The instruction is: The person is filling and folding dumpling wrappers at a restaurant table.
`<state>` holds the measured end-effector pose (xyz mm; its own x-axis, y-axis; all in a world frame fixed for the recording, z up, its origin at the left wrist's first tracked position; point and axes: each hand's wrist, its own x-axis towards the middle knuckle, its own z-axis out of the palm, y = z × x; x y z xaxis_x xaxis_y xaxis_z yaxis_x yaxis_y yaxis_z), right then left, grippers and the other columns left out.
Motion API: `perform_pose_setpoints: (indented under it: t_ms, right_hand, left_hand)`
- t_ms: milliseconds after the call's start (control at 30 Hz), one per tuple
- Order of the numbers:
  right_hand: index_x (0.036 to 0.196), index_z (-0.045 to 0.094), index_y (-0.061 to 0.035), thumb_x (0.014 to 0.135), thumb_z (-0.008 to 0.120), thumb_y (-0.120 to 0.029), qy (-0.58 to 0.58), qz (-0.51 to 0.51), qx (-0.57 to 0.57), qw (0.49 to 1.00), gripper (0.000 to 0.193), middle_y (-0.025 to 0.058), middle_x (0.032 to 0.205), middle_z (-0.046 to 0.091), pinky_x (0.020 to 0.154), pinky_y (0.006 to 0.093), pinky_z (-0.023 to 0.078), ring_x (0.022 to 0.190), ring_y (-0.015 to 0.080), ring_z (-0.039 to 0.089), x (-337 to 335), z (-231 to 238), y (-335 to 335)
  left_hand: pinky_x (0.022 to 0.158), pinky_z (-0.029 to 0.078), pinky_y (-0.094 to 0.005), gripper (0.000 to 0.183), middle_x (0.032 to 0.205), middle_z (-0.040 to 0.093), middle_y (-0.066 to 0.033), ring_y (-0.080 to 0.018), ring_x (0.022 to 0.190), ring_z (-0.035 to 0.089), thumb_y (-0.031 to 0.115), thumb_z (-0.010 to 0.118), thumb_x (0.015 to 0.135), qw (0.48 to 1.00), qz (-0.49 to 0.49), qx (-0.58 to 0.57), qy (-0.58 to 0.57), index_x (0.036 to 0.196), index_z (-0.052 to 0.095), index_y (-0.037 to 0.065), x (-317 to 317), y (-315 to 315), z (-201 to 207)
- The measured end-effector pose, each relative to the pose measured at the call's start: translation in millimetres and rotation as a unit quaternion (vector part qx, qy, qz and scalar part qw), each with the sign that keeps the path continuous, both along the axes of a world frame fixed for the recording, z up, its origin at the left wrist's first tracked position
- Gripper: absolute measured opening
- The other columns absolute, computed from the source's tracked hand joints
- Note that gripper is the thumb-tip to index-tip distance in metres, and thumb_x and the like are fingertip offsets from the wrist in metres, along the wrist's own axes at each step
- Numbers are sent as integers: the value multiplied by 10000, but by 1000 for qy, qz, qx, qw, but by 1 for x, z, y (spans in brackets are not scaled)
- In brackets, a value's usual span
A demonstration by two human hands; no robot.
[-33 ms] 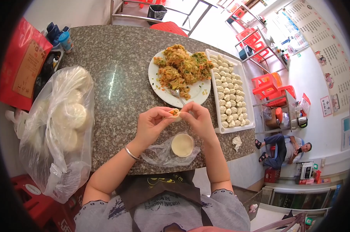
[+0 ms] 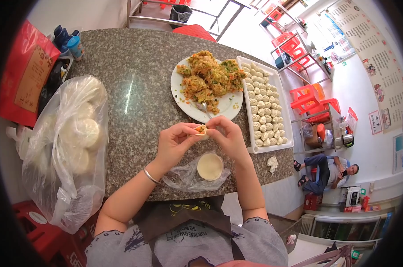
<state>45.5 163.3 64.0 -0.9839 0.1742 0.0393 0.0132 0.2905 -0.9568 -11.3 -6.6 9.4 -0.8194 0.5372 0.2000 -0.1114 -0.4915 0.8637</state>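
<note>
Between my two hands, just in front of the plate, is a partly folded dumpling [image 2: 202, 131] with orange and green filling showing at its top. My left hand [image 2: 177, 139] pinches one side of its wrapper, and the fingers of my right hand [image 2: 228, 139] pinch the other side. Below them a stack of round dumpling wrappers [image 2: 209, 167] sits on a crumpled clear plastic bag [image 2: 182, 178]. Ahead, a white plate [image 2: 180, 96] carries a heap of chopped vegetable filling [image 2: 206, 80]; a spoon [image 2: 205, 108] rests in it, its handle end near my right fingers.
Right of the plate, a white tray [image 2: 287, 142] holds rows of pleated dumplings [image 2: 264, 104]. A crumpled tissue [image 2: 272, 164] lies near the table's right edge. At left stand a large plastic bag of round wrapper stacks [image 2: 79, 138], a red bag [image 2: 28, 73] and a blue cup [image 2: 76, 48]. A person [image 2: 328, 171] sits beyond.
</note>
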Motion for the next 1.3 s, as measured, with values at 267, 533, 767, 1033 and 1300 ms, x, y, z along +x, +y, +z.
perform_pose_setpoints:
  t_ms: [267,533,767,1033,1300]
  right_hand:
    - [839,628,3,813,644,-37,115,-13,156,981,50,76,796,618,722,301,461,772,176,589,2,5,-15]
    - [827,619,7,813,653,-50,54,-8,106,993,68,87,787,612,698,300,460,756,202,591,1,9,-6]
    - [824,608,11,804,661,-51,91,-7,158,983,84,93,781,605,687,305,461,742,218,590,1,6,-12]
    - [829,612,9,805,649,-42,64,-15,116,991,67,92,790,605,706,297,460,757,214,592,2,3,-4]
    - [830,618,6,803,652,-40,88,-2,160,983,63,89,799,605,691,304,467,767,202,595,1,11,-16]
  left_hand:
    - [832,545,-280,146,1055,639,-131,-171,940,644,-1,661,835,996,24,-85,-15,974,633,-34,1,-2,5]
    - [860,543,-277,157,1127,604,-148,-182,975,631,-41,627,842,1000,1,9,26,997,653,-47,2,1,1]
    - [825,553,-272,171,1084,634,-127,-163,941,643,-3,665,830,999,15,-44,-10,995,623,-20,2,-2,6]
    - [814,556,-269,172,1073,639,-125,-165,931,646,-22,656,827,999,31,-18,15,999,654,-24,1,1,4]
    - [819,546,-263,131,1044,647,-121,-159,919,647,-19,643,839,1000,20,-12,12,970,657,-29,3,0,3]
